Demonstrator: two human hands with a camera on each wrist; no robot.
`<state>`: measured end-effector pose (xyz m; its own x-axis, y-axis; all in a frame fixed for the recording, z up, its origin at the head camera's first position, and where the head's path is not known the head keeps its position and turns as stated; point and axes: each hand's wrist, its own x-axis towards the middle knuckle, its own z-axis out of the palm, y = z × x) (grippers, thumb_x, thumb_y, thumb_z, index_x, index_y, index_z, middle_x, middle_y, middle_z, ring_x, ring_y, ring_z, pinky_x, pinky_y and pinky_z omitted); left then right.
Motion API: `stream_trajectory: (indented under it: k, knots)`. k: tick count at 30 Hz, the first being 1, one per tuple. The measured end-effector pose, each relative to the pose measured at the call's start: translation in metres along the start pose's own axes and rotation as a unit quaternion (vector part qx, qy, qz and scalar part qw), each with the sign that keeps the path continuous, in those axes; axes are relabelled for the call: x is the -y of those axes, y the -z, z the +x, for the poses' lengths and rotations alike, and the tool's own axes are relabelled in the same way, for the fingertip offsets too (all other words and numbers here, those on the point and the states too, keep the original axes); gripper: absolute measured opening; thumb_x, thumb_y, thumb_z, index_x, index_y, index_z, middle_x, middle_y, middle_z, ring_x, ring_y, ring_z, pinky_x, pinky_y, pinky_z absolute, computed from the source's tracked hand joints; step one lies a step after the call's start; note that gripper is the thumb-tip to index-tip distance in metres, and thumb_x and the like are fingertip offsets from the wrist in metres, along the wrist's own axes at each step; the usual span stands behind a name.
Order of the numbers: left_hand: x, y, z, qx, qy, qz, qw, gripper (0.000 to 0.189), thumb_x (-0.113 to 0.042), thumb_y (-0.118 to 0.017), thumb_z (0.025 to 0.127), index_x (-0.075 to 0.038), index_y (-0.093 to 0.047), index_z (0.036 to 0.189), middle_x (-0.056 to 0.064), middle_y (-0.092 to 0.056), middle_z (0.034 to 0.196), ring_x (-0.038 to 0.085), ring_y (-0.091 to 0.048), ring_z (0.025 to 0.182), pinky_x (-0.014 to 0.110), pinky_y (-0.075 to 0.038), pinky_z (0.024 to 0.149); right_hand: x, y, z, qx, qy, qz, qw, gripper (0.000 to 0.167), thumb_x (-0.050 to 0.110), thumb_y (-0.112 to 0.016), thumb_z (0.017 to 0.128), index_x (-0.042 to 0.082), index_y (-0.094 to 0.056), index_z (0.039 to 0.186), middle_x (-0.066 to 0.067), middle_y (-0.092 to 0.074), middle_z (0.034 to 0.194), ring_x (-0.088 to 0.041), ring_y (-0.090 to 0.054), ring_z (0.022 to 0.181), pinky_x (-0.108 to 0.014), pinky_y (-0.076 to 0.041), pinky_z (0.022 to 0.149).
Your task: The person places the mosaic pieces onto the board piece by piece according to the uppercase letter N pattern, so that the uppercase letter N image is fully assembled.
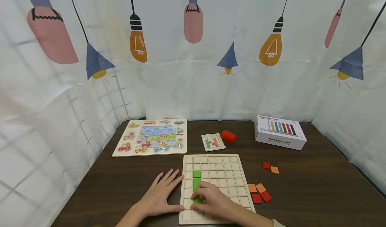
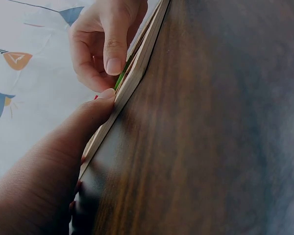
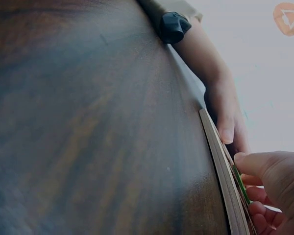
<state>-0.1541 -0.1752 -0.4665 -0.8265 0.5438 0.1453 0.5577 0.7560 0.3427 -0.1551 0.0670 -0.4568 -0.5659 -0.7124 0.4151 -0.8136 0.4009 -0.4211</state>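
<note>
A wooden grid board lies on the dark table, with green square tiles in a column near its left side. My right hand bends over the lower end of that column. Its thumb and forefinger are at the edges of the lowest green tile, pinching it close against the board. In the left wrist view a thin green edge shows by the right hand's fingers. Spread out along the board's left edge, my left hand touches the rim with its thumb and a fingertip.
Right of the board lie several orange and red tiles, with a red and an orange tile farther back. Behind it are a pattern card and a red block. A picture puzzle sits back left, a white box back right.
</note>
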Motion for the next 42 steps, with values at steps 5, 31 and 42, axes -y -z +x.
stream_trajectory:
  k: [5, 31, 42]
  knots:
    - [-0.001, 0.001, 0.000, 0.001, 0.000, -0.006, 1.0000, 0.090, -0.074, -0.048, 0.074, -0.023, -0.029, 0.145, 0.006, -0.024, 0.149, 0.028, -0.016, 0.137, 0.055, -0.011, 0.103, 0.000, 0.000, 0.001, 0.002, -0.002, 0.002, 1.0000, 0.012, 0.024, -0.074, 0.077, 0.017, -0.069, 0.085, 0.013, -0.053, 0.081, 0.005, -0.041, 0.065, -0.002, -0.032, 0.058]
    - [0.001, 0.000, -0.001, 0.002, -0.004, -0.010, 0.9999, 0.089, -0.073, -0.050, 0.074, -0.023, -0.029, 0.145, 0.007, -0.024, 0.149, 0.029, -0.016, 0.137, 0.056, -0.011, 0.103, 0.003, 0.017, -0.004, -0.009, -0.005, -0.005, 0.9999, 0.013, 0.015, -0.074, 0.077, 0.014, -0.068, 0.088, 0.009, -0.058, 0.082, 0.001, -0.050, 0.069, -0.005, -0.037, 0.063]
    - [0.001, 0.001, -0.001, 0.007, 0.002, -0.007, 1.0000, 0.089, -0.074, -0.049, 0.074, -0.024, -0.029, 0.145, 0.006, -0.024, 0.149, 0.029, -0.016, 0.137, 0.057, -0.011, 0.103, -0.003, 0.031, -0.013, -0.035, -0.037, -0.010, 0.9986, 0.011, 0.011, -0.071, 0.078, 0.013, -0.068, 0.089, 0.008, -0.059, 0.085, -0.002, -0.052, 0.072, -0.011, -0.042, 0.063]
